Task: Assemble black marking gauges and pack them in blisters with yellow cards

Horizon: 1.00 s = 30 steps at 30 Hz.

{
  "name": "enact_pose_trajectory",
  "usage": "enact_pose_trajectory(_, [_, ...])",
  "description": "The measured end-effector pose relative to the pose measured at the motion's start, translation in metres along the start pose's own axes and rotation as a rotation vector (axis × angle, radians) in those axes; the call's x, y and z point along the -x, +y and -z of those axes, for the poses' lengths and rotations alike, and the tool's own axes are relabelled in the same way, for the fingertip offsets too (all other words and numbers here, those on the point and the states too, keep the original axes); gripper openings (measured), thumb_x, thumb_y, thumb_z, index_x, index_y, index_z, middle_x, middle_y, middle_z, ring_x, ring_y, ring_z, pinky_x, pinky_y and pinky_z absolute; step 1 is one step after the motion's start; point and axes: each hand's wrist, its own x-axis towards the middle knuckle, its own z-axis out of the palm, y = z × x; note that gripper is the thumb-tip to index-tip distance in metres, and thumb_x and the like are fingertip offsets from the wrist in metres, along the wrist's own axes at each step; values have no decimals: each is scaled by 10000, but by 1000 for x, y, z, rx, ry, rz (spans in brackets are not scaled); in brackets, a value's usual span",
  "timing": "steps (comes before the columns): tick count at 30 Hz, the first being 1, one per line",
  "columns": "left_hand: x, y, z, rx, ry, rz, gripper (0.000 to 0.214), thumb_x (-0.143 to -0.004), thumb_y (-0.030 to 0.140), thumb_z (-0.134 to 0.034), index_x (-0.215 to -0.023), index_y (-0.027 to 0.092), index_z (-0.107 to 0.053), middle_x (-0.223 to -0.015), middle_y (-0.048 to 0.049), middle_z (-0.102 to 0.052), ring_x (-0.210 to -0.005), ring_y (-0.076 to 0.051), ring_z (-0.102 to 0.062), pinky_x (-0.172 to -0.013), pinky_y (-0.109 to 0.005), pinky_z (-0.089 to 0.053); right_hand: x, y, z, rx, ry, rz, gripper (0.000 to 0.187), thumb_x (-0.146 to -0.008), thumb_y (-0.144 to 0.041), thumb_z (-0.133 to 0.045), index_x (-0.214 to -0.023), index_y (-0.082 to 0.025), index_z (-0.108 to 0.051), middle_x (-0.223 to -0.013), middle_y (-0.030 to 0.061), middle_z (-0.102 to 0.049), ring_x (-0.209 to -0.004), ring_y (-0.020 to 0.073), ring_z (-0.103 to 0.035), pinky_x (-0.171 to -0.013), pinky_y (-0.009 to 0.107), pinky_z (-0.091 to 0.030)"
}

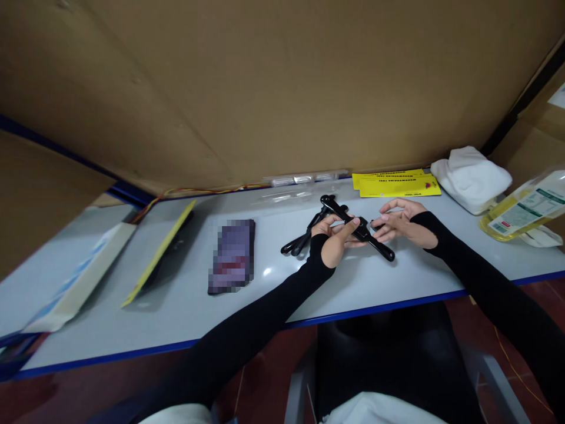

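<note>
Fingers of the left hand (333, 244) grip a glossy black two-handled tool (362, 231) slantwise over the worktop (375, 288), thumb on top; the right hand (409, 224) half-curls just beside it, its hold unclear. Past the left wrist lie similar black tools (302, 241); flat yellow packets (397, 185) lie along the back edge.

White blue-edged table (375, 288), black tools (292, 245), yellow cards (397, 187), white cloth (472, 176), yellow-liquid bottle (521, 212), pixelated rectangular object (232, 256)

Glossy black two-handled tool (362, 233) | it's held aslant, far-left to near-right | more black handles (303, 238) lying just left!
</note>
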Motion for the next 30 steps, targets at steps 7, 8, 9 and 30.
enact_pose_trajectory(7, [-4,-7,3,-1,1,-20,500,-595,353,-990,-916,142,-670,-712,-70,-775,-587,-267,-769,-599,-430,-687,8,5,-12,431,24,153,391,-973,-588,-642,-876,-219,-558,-567,-29,-676,-348,89,-494,-377,212,-368])
enact_pose_trajectory(8, [-5,-8,4,-3,-2,-23,508,-591,357,-991,-920,142,-670,-719,-70,-776,-591,-269,-770,-606,-438,-689,9,6,-13,486,6,171,391,-995,-584,-602,-861,-218,-566,-555,-33,-662,-357,85,-475,-409,219,-374])
enact_pose_trajectory(9, [-5,-9,4,-7,-3,-29,515,-586,362,-993,-922,141,-671,-722,-71,-777,-591,-269,-771,-611,-442,-691,10,6,-14,535,9,198,398,-1007,-582,-575,-844,-218,-569,-553,-36,-647,-385,88,-474,-446,228,-387])
enact_pose_trajectory(30, [0,-7,1,-36,15,-60,542,-537,382,-999,-892,151,-662,-716,-75,-778,-566,-261,-757,-584,-438,-686,5,1,-14,240,212,289,486,-841,-643,-778,-991,-216,-603,-940,93,-783,-678,171,-669,-425,234,-461])
